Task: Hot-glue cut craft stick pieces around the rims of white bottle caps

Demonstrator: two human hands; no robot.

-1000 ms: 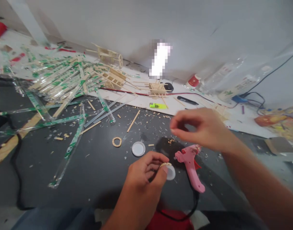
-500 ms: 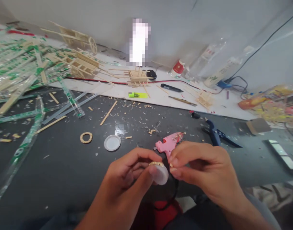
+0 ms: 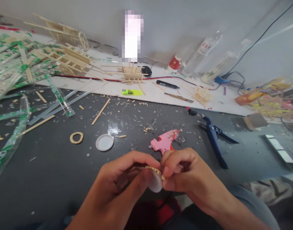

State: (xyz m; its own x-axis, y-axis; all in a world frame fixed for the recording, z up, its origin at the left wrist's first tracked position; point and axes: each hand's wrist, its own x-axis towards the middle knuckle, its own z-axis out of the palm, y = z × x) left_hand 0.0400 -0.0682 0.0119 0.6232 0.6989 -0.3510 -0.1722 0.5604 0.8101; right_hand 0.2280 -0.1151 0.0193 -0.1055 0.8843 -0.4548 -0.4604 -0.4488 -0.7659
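Note:
My left hand [image 3: 129, 179] is closed on a small white round cap [image 3: 155, 182], held tilted between thumb and fingers. Short pale wood pieces [image 3: 152, 168] line part of the cap's edge. Between thumb and forefinger, my right hand [image 3: 182, 172] pinches one small wood piece [image 3: 163, 177] against the rim of the cap. Just beyond my hands lies a pink glue gun [image 3: 162, 142]. A second white round lid [image 3: 104, 142] rests flat on the dark table, with a ring of wood pieces [image 3: 76, 138] to its left.
Blue-handled cutters [image 3: 215, 140] lie at the right. Plastic-wrapped wooden sticks [image 3: 7, 67] pile up at the left. Along the wall stand small wooden cart models [image 3: 69, 59], a red paper cup [image 3: 174, 64] and clear bottles [image 3: 204, 51]. Wood scraps [image 3: 146, 129] litter the dark table [image 3: 52, 179].
My right hand has moved left and down, bringing its wood piece from just beside the cap to its rim. The view has shifted slightly right.

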